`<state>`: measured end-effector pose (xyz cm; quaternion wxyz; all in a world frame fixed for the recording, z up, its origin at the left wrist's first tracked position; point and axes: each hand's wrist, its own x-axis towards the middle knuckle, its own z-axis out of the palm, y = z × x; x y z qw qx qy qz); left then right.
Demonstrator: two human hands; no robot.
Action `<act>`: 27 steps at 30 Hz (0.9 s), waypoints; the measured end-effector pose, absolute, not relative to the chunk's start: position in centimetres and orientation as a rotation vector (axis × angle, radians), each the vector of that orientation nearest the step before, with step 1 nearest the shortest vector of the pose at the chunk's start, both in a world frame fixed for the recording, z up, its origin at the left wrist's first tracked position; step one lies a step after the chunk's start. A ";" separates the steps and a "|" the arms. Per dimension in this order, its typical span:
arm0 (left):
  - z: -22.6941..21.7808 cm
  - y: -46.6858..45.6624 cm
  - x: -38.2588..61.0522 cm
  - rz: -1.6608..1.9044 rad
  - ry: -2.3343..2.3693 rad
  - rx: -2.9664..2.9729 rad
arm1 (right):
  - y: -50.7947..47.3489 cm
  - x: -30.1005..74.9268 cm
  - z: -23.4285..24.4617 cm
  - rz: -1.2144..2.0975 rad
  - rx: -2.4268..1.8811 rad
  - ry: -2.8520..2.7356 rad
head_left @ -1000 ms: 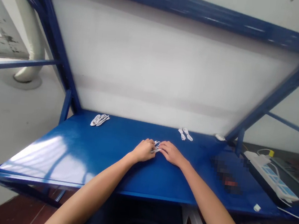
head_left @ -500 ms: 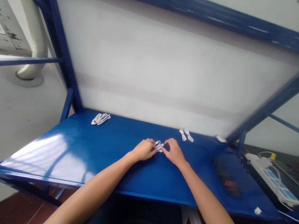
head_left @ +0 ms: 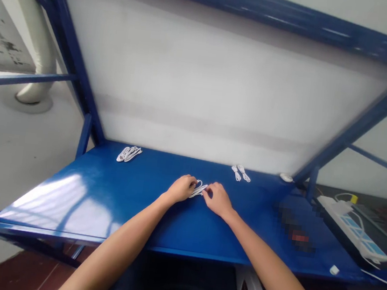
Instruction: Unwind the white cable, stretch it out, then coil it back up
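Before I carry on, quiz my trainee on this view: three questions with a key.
1. True or false: the looped white cable is between the left hand and the right hand.
2. How many small white cable bundles lie beyond the right hand?
3. What lies near the back left corner of the blue table?

Key: 1 true; 2 two; 3 coiled white cabling.

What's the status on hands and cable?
Left hand, right hand at opposite sides of looped cable; grip unclear. Other bundles farther back, out of the way.
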<state>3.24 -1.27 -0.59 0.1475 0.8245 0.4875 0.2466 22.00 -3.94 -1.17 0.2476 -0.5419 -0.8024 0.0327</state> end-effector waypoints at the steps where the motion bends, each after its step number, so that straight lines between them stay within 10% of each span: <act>1: -0.4 -1.3 3.2 0.704 1.394 2.374 | -4.0 22.0 -1.2 0.111 -1.355 -2.239; 27: 1.1 -1.0 1.7 0.563 1.076 2.408 | -2.8 24.1 -1.2 0.149 -1.163 -2.329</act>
